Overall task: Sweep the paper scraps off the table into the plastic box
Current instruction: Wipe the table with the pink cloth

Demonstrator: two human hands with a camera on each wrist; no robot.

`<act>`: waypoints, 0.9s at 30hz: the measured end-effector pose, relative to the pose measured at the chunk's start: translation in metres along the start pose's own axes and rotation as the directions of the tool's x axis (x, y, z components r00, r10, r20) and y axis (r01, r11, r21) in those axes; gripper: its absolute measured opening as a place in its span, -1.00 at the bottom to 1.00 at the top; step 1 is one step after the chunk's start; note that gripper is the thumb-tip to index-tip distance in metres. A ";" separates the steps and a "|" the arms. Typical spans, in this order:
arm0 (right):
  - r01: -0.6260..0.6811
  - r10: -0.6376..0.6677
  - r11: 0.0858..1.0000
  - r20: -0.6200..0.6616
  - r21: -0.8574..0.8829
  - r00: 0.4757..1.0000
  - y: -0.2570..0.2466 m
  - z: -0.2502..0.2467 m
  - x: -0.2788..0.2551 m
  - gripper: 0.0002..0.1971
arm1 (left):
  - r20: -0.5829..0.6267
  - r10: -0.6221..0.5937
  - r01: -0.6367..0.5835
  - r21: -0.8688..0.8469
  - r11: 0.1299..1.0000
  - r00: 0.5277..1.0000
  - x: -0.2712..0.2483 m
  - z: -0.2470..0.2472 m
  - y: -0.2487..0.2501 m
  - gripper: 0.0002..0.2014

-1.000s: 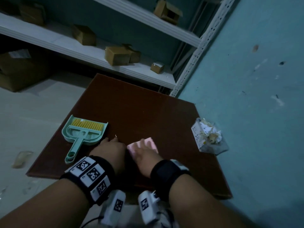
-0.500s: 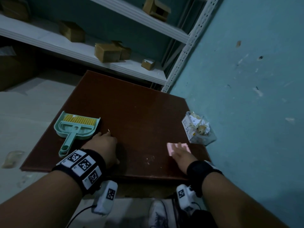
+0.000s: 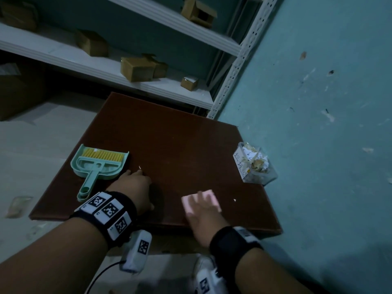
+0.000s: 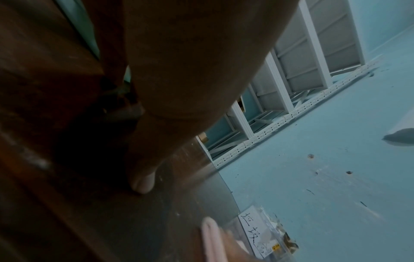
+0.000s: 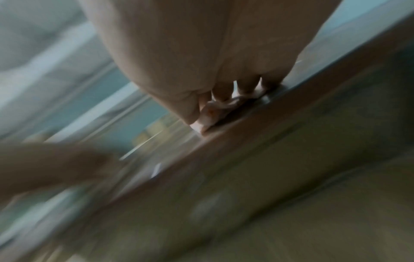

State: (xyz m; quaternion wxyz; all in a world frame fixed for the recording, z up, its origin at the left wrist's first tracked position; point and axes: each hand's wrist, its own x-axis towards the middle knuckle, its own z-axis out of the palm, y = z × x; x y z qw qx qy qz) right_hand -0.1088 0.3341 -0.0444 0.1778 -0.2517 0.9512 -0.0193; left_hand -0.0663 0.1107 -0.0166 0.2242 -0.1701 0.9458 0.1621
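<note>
A clear plastic box [image 3: 241, 166] with a handwritten label holds paper scraps at the right edge of the brown table [image 3: 180, 136]. My right hand [image 3: 201, 211] lies flat on a pink cloth [image 3: 209, 197] near the table's front edge and presses it down. In the blurred right wrist view the pink cloth [image 5: 215, 109] bunches under the fingertips. My left hand [image 3: 131, 185] rests on the table beside a green dustpan [image 3: 99, 164] that carries a yellow-bristled brush. One tiny white scrap [image 3: 139, 167] lies by its fingertips. Another scrap [image 3: 234, 200] lies right of the cloth.
A white metal shelf rack [image 3: 148, 81] with several cardboard boxes stands behind the table. A teal wall [image 3: 318, 102] runs along the table's right side, close to the plastic box. Pale floor lies to the left.
My right hand slid the pink cloth rightward across the front of the table, then back a little to the left. The left hand stayed by the dustpan.
</note>
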 end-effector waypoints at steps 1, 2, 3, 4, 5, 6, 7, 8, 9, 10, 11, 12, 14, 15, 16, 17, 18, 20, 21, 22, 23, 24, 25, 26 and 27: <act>0.049 -0.049 0.999 0.023 -0.021 0.999 -0.017 0.007 0.000 -0.42 | 0.002 -0.002 0.002 -0.001 1.000 1.000 0.000 0.000 0.000 -0.19; 0.083 -0.080 0.996 0.072 -0.040 0.994 -0.027 0.012 -0.001 -0.38 | 0.002 -0.001 0.001 -0.001 1.000 1.000 0.000 0.000 0.000 -0.20; 0.112 -0.108 0.993 0.104 -0.031 0.989 -0.032 0.016 0.001 -0.34 | -0.004 0.001 -0.001 -0.004 1.000 1.000 0.001 0.001 0.000 -0.20; 0.127 -0.123 0.992 0.130 -0.024 0.984 -0.034 0.016 0.001 -0.32 | -0.010 0.004 -0.004 -0.007 1.000 1.000 0.002 0.002 -0.001 -0.20; 0.150 -0.144 0.988 0.146 -0.030 0.979 -0.029 0.018 0.006 -0.32 | -0.013 0.004 -0.004 -0.011 1.000 1.000 0.003 0.003 -0.002 -0.19; 0.168 -0.162 0.985 0.149 -0.033 0.975 -0.021 0.014 0.008 -0.34 | -0.010 0.004 -0.004 -0.016 1.000 1.000 0.003 0.004 -0.002 -0.19; 0.177 -0.170 0.983 0.141 -0.043 0.975 -0.011 0.009 0.010 -0.37 | -0.012 0.005 -0.005 -0.024 1.000 1.000 0.004 0.005 -0.003 -0.19; 0.161 -0.153 0.985 0.119 -0.059 0.981 -0.001 0.004 0.011 -0.39 | -0.011 0.005 -0.005 -0.028 1.000 1.000 0.005 0.006 -0.004 -0.18; 0.123 -0.116 0.990 0.097 -0.073 0.989 0.015 -0.002 0.013 -0.42 | -0.013 0.004 -0.005 -0.031 1.000 1.000 0.006 0.007 -0.004 -0.17; 0.060 -0.053 0.994 0.076 -0.095 0.996 0.033 -0.007 0.014 -0.44 | -0.014 0.002 -0.002 -0.032 0.999 1.000 0.007 0.007 -0.004 -0.16; -0.012 0.018 0.995 0.058 -0.099 0.998 0.053 -0.012 0.017 -0.42 | -0.018 -0.003 0.003 -0.036 0.999 1.000 0.008 0.008 -0.004 -0.16; -0.090 0.096 0.990 0.054 -0.105 0.994 0.073 -0.018 0.018 -0.37 | -0.021 -0.009 0.008 -0.038 0.999 1.000 0.008 0.008 -0.004 -0.16; -0.186 0.190 0.977 0.031 -0.102 0.981 0.114 -0.028 0.024 -0.31 | -0.026 -0.008 0.007 -0.036 0.999 1.000 0.011 0.010 -0.006 -0.15; -0.215 0.219 0.971 0.030 -0.101 0.975 0.131 -0.032 0.028 -0.33 | -0.030 -0.004 0.003 -0.038 0.999 1.000 0.013 0.011 -0.007 -0.15; -0.233 0.237 0.966 0.025 -0.110 0.971 0.150 -0.033 0.034 -0.36 | -0.030 0.001 -0.002 -0.035 0.999 1.000 0.014 0.011 -0.007 -0.15; -0.255 0.259 0.962 0.027 -0.100 0.966 0.166 -0.035 0.036 -0.36 | -0.029 0.002 -0.003 -0.035 0.999 1.000 0.014 0.012 -0.008 -0.15; -0.287 0.289 0.955 0.017 -0.069 0.957 0.178 -0.036 0.037 -0.32 | -0.026 -0.001 0.000 -0.037 0.999 1.000 0.014 0.012 -0.008 -0.16; -0.330 0.330 0.944 0.000 -0.026 0.944 0.193 -0.034 0.041 -0.19 | -0.035 -0.003 0.002 -0.040 0.999 0.999 0.014 0.012 -0.008 -0.15; -0.330 0.331 0.942 0.007 -0.063 0.943 0.197 -0.031 0.043 -0.22 | -0.034 -0.006 0.004 -0.037 0.999 0.999 0.014 0.012 -0.008 -0.15; -0.332 0.336 0.937 0.022 -0.106 0.942 0.202 -0.027 0.045 -0.26 | -0.029 -0.002 0.000 -0.038 0.999 1.000 0.015 0.012 -0.007 -0.14; -0.344 0.347 0.930 0.009 -0.127 0.938 0.202 -0.025 0.045 -0.25 | -0.041 0.002 -0.003 -0.032 0.999 0.999 0.015 0.013 -0.008 -0.14; -0.356 0.357 0.929 -0.014 -0.103 0.934 0.202 -0.024 0.046 -0.20 | -0.046 0.003 -0.005 -0.030 1.000 0.999 0.016 0.014 -0.008 -0.14; -0.375 0.373 0.924 -0.037 -0.079 0.927 0.199 -0.025 0.043 -0.15 | -0.046 0.004 -0.005 -0.022 1.000 0.999 0.015 0.014 -0.008 -0.15; -0.361 0.358 0.932 -0.073 -0.041 0.931 0.201 -0.023 0.043 -0.13 | -0.050 0.001 -0.002 -0.025 1.000 0.999 0.016 0.014 -0.008 -0.15; -0.370 0.368 0.929 -0.097 -0.010 0.925 0.199 -0.025 0.039 -0.12 | -0.060 0.013 -0.014 -0.027 1.000 0.998 0.017 0.014 -0.009 -0.16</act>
